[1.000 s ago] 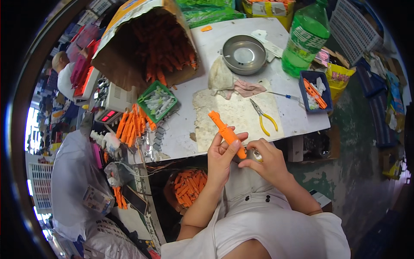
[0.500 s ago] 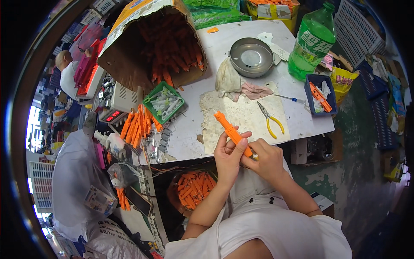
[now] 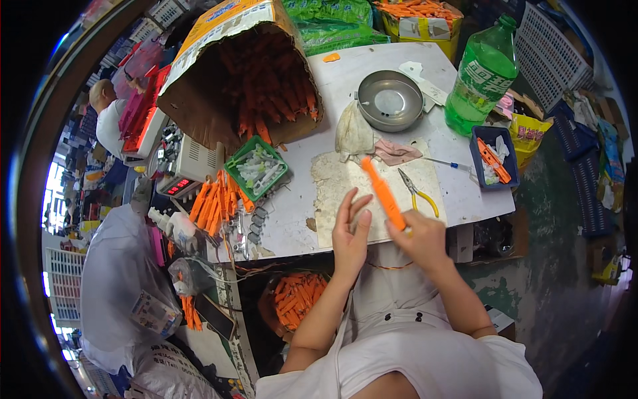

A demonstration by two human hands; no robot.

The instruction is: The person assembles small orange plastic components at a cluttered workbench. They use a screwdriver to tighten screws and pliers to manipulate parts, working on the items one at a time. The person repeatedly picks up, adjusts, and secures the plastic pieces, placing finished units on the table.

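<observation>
My right hand [image 3: 423,241] grips the near end of a long orange plastic tool-like piece [image 3: 383,193], its far end tilted up and away to the left. Just left of it, my left hand [image 3: 350,229] is open with the fingers apart, holding nothing. Both hands are above the front edge of the table. Yellow-handled pliers [image 3: 417,193] lie on the worn board [image 3: 332,193] beyond the right hand. Motion blurs the orange piece and right hand slightly, so the piece's exact kind cannot be told.
A cardboard box [image 3: 179,100] of orange pieces lies tipped at back left, with a green basket [image 3: 274,187] of small parts before it. A steel bowl [image 3: 399,123], cloths [image 3: 396,152], a green bottle [image 3: 480,80] and a dark blue bin [image 3: 503,179] stand around the board.
My left hand has let go of the orange piece and opened. My right hand has drawn the piece to the right and keeps hold of it.
</observation>
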